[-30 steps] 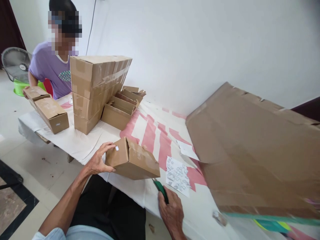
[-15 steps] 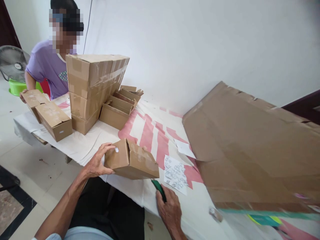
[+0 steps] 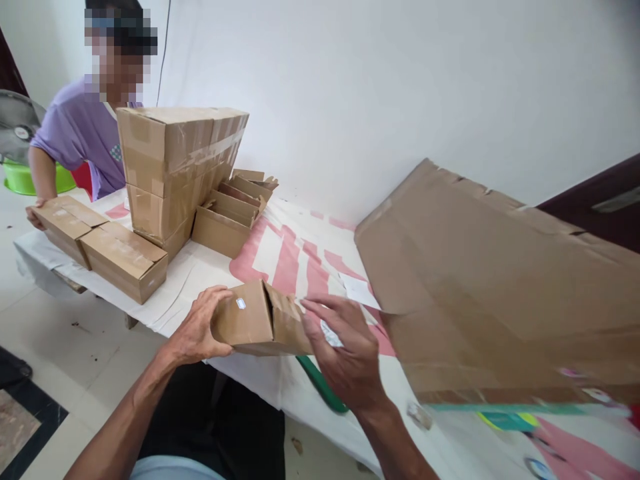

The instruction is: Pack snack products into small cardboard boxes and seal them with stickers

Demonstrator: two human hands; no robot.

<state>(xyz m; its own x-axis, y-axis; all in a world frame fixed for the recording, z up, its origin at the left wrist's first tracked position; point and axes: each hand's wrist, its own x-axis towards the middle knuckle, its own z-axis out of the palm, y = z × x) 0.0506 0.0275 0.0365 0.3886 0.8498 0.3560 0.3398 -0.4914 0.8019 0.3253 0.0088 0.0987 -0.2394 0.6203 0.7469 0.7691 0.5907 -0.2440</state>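
Note:
My left hand (image 3: 203, 323) grips the end of a small taped cardboard box (image 3: 250, 310), fingers along its upper edge and thumb below. The box is tilted, with a small white label on the end facing me and a slightly raised flap edge. At the box's right end is my right hand (image 3: 345, 347), its fingers stretched out and apart; it hides that part of the box, and I cannot tell how firmly it touches. Below this hand lies a green-handled tool (image 3: 323, 387) at the table's edge, its far end out of sight.
Stacked taped boxes (image 3: 165, 173) and open cartons (image 3: 225, 227) stand at the back left. A person in purple (image 3: 80, 127) holds one of two closed boxes (image 3: 125, 257). A large cardboard sheet (image 3: 490, 287) leans on the right. Paper (image 3: 357, 290) lies on the cloth.
My right hand has let go of the green-handled tool and moved up to the box. The box in my left hand has turned slightly. The co-worker's two boxes have shifted right and nearer.

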